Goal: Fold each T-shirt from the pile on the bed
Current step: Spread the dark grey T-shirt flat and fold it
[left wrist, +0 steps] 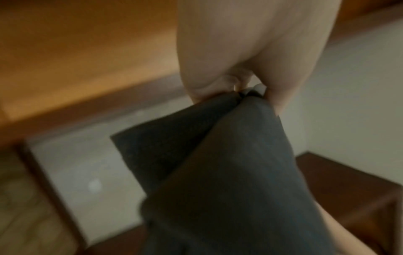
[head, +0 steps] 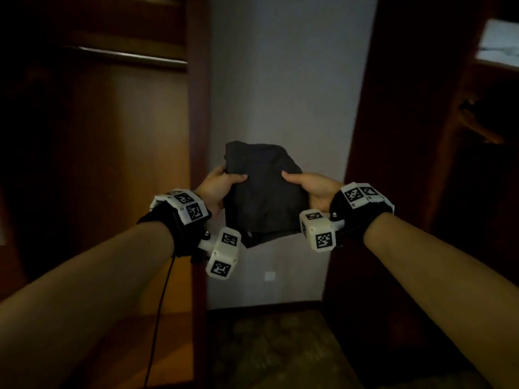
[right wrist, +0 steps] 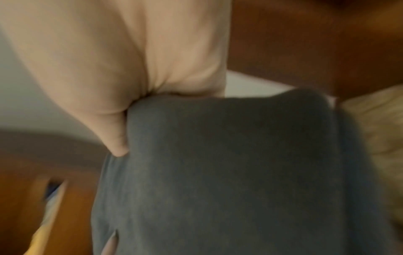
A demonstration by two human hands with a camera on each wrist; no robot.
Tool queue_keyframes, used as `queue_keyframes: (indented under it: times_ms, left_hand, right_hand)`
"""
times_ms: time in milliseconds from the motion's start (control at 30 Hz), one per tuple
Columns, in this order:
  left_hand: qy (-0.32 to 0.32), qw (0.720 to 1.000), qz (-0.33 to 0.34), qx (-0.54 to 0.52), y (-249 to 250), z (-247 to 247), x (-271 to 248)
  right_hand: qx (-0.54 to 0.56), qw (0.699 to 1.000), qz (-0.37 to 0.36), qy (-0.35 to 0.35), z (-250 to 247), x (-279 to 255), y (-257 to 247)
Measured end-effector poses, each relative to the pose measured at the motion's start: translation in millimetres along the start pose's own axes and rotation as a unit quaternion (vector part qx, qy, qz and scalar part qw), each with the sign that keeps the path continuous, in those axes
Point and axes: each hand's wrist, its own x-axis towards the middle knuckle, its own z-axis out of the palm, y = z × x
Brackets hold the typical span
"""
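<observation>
Two bare forearms reach forward, each wearing a black wrist strap with white blocks printed in black-and-white square code patterns – no letters or words can be read on them. A thin black cable [head: 163, 304] hangs from the left strap.

Between the hands is one dark T-shirt [head: 264, 197], folded into a compact rectangle and held up in the air at chest height, clear of any surface. The left hand [head: 217, 188] pinches its left edge, thumb lying across the front of the cloth and fingers behind; the left wrist view shows the fabric bunched tight between thumb and fingers. The right hand [head: 311, 189] pinches the right edge the same way, thumb on the front. In the right wrist view the cloth reads grey-blue and fills most of the frame, blurred.

Behind the shirt stands a pale wall [head: 292, 80] with one small white wall plate [head: 270, 276] low down. To the left is a brown wooden wardrobe [head: 134, 164] with one metal hanging rail [head: 132, 56] – to the right, a darker wooden panel [head: 407, 136]. Patterned flooring [head: 275, 346] lies below.
</observation>
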Motion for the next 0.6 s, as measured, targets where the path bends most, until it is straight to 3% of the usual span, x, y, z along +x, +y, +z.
queue_keyframes:
  times_ms: [267, 600]
  left_hand:
    - [0.102, 0.989, 0.11, 0.013, 68, -97, 51]
    - [0.22, 0.96, 0.17, 0.029, 119, -210, 84]
  right_hand:
    - [0.029, 0.979, -0.157, -0.128, 93, 110, -60]
    - [0.038, 0.95, -0.242, -0.195, 216, 198, -108]
